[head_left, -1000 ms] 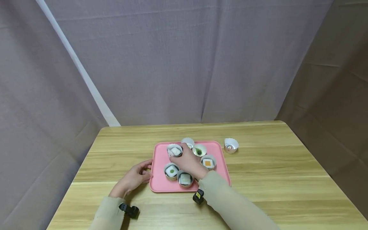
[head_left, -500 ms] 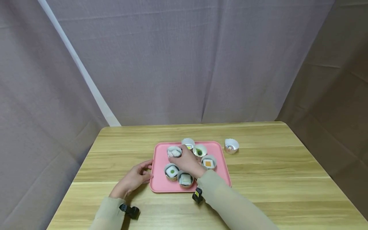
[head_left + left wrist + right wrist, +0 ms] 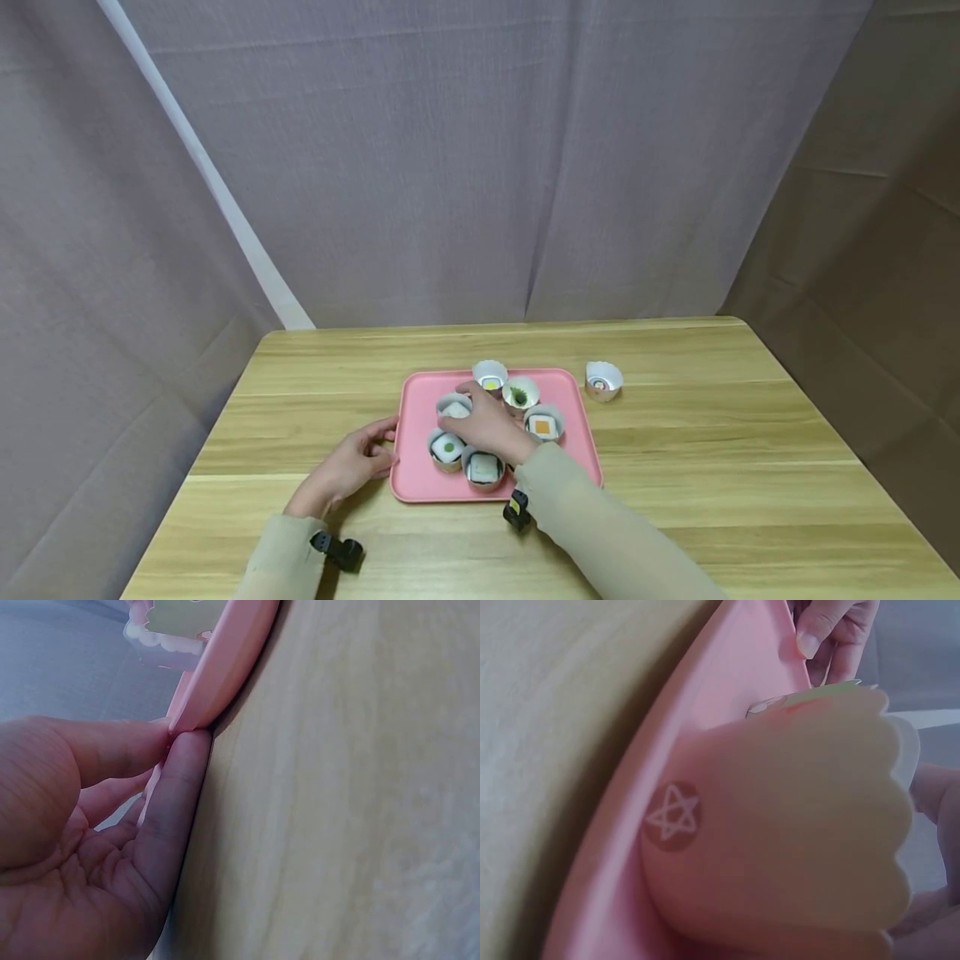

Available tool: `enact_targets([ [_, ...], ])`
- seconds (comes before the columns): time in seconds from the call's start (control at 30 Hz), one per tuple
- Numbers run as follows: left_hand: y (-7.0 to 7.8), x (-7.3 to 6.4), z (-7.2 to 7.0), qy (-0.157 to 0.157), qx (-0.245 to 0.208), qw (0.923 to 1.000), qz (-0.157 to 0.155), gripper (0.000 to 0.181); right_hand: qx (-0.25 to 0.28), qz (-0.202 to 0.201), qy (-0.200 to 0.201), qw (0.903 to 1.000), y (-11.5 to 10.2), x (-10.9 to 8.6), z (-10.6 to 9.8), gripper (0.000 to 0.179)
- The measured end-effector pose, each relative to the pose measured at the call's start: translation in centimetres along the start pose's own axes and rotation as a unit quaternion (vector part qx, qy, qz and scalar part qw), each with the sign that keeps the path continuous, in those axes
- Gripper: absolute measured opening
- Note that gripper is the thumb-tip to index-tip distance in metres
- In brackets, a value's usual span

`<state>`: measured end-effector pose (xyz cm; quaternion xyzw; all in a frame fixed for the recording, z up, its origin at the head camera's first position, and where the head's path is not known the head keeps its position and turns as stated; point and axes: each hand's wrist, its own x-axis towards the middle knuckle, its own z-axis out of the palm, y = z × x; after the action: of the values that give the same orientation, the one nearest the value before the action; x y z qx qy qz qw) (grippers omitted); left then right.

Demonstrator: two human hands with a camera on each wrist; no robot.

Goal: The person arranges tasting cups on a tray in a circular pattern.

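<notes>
At the left edge of the pink tray (image 3: 411, 485), my left hand (image 3: 348, 467) pinches the rim; the left wrist view has the thumb on the upper side and a finger (image 3: 176, 787) beneath. My right hand (image 3: 491, 427) reaches over the tray and grips a scalloped paper baking cup (image 3: 447, 400) with a white piece inside. Its thumb is at the near side of this cup, the other fingers at the far right side. Just nearer stands a cup with a green-dotted white piece (image 3: 448, 447). A star-marked cup (image 3: 780, 825) fills the right wrist view, hiding much of the right hand.
More filled baking cups stand on the tray: one at the back (image 3: 490, 375), one with green filling (image 3: 521, 393), one with an orange square (image 3: 543, 427) and one at the front (image 3: 483, 468). Another cup (image 3: 603, 382) sits on the wooden table, right of the tray.
My right hand has drawn the gripped cup slightly nearer, towards the green-dotted one. More of the back cup shows now. The left hand has stayed at the tray's edge.
</notes>
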<state>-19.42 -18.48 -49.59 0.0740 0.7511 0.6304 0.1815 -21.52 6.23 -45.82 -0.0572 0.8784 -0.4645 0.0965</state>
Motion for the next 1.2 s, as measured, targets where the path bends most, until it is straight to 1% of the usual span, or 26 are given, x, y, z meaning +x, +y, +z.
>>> enact_targets([
  [0.27,0.1,-0.1,0.0,-0.003,-0.004,1.0,-0.004,0.06,-0.021,-0.028,-0.003,0.9994,-0.4,-0.4,0.1,0.073],
  [0.57,-0.4,0.1,-0.1,0.004,0.002,1.0,-0.007,0.061,-0.009,-0.035,-0.001,0.9994,-0.2,-0.3,0.2,0.07],
  [0.8,-0.4,0.2,-0.1,0.005,0.0,1.0,-0.003,0.061,0.006,-0.037,-0.003,0.9993,-0.3,-0.4,-0.4,0.067],
  [0.9,-0.4,0.2,0.0,0.005,-0.001,1.0,-0.004,0.061,0.017,-0.039,0.002,0.9991,-0.3,-0.8,-1.0,0.066],
  [1.03,-0.5,0.2,0.0,0.004,0.0,1.0,-0.005,0.061,0.04,-0.056,0.015,0.9975,-0.4,-1.5,-2.6,0.067],
  [1.1,-0.5,0.2,-0.1,0.004,-0.001,1.0,-0.004,0.061,0.058,-0.066,0.033,0.9956,-0.5,-1.8,-3.6,0.066],
  [1.2,-0.4,0.3,-0.1,0.005,-0.002,1.0,-0.006,0.061,0.078,-0.08,0.074,0.991,-0.2,-2.4,-5.1,0.061],
])
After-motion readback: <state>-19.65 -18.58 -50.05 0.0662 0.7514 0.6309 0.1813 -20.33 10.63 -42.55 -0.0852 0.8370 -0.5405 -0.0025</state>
